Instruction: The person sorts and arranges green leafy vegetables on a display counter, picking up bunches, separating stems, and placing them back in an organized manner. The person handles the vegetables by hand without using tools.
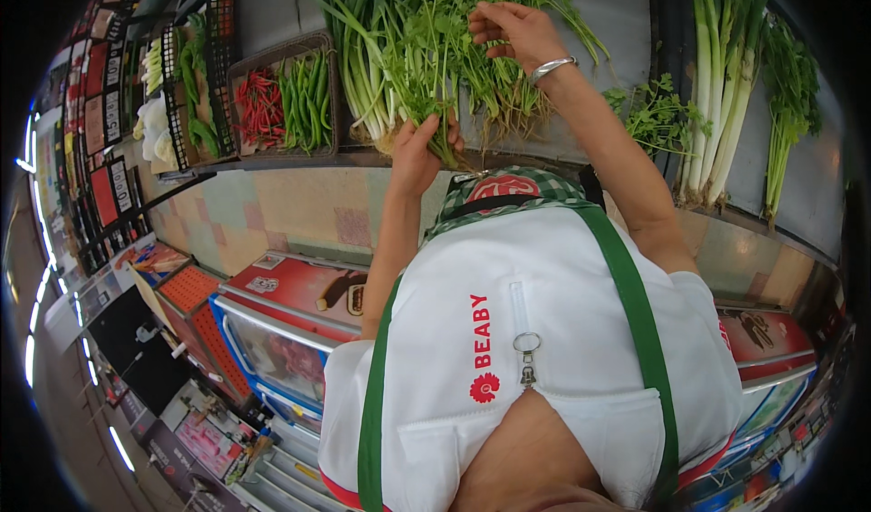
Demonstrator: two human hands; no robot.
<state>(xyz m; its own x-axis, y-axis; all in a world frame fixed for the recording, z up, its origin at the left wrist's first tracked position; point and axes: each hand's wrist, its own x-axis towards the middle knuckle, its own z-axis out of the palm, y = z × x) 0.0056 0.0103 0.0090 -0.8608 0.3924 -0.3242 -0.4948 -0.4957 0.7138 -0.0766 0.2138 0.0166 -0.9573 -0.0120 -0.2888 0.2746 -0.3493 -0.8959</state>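
My left hand [423, 148] grips the lower stems of a leafy herb bunch [416, 97] that looks like coriander, with the root ends just below my fingers. My right hand [514, 32], a silver bangle [552, 68] at its wrist, is over a larger herb heap [503, 93]. Its fingers are curled but apart, and nothing shows in them. Thin roots hang from the heap towards the counter's near edge. Left of the held bunch, green onions [367, 83] lie with their white ends towards me.
A basket [333, 93] holds red chillies [258, 107] and green chillies [306, 103]. On the right lie thick leeks [725, 103], a loose herb sprig [656, 117] and another leafy bunch [786, 110]. The metal counter [612, 8] spans the far side. A red chest freezer [292, 287] stands behind me.
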